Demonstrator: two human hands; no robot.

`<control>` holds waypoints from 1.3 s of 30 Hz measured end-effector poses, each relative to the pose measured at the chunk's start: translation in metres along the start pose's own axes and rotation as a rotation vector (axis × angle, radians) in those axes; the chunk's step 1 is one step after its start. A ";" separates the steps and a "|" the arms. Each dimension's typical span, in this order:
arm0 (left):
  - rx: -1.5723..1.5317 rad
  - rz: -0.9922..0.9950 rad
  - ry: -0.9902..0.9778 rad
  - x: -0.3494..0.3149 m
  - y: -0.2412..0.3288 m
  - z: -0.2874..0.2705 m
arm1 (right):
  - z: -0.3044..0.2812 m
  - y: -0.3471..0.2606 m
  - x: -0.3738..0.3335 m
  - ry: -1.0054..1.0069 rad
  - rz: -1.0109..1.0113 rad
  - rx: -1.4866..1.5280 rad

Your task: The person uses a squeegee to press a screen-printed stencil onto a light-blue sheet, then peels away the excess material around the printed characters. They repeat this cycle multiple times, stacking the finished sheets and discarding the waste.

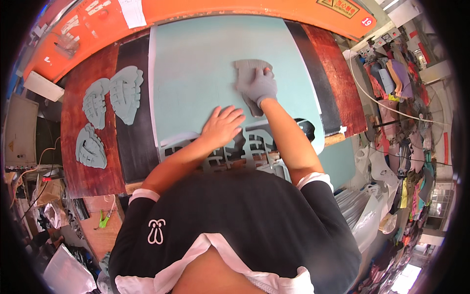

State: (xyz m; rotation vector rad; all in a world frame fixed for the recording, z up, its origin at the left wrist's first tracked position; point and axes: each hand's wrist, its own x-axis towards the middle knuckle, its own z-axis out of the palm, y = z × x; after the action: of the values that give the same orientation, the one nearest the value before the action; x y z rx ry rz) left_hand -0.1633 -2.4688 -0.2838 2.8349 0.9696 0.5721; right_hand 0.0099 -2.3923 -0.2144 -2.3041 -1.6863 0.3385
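Under both hands lies a pale blue-green sheet [191, 63] whose near edge has rows of shaped holes cut out. My left hand [224, 125] is bare and rests flat on this sheet, fingers stretched, just beyond the holes. Farther off and to the right, my right hand [262, 85] wears a grey glove. Its fingers are curled on a grey, curved-edged form [246, 68] that looks like a cutting die set on the sheet. The glove hides part of that form.
Cut, slotted grey-green pieces [126, 93] lie in several stacks on the dark red board at left. An orange machine beam [171, 12] spans the far side. A black round part [307, 128] is beside my right forearm. Hanging coloured pieces [391, 78] fill the right.
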 end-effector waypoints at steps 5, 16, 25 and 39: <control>0.019 -0.006 0.028 -0.004 -0.005 -0.001 | -0.008 -0.010 -0.006 -0.053 0.035 -0.008; -0.003 0.019 0.096 -0.008 -0.008 -0.002 | 0.002 -0.011 -0.010 0.002 -0.022 -0.063; 0.071 0.052 0.098 -0.008 -0.009 -0.002 | 0.025 0.063 -0.031 0.331 -0.374 0.356; 0.077 0.046 0.067 -0.005 -0.009 -0.002 | 0.043 0.162 -0.165 0.524 -0.359 0.206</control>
State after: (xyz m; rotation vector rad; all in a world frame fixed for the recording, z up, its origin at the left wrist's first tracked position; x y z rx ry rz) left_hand -0.1724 -2.4647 -0.2857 2.9303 0.9588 0.6526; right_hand 0.0913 -2.5933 -0.3062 -1.7008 -1.6460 -0.1499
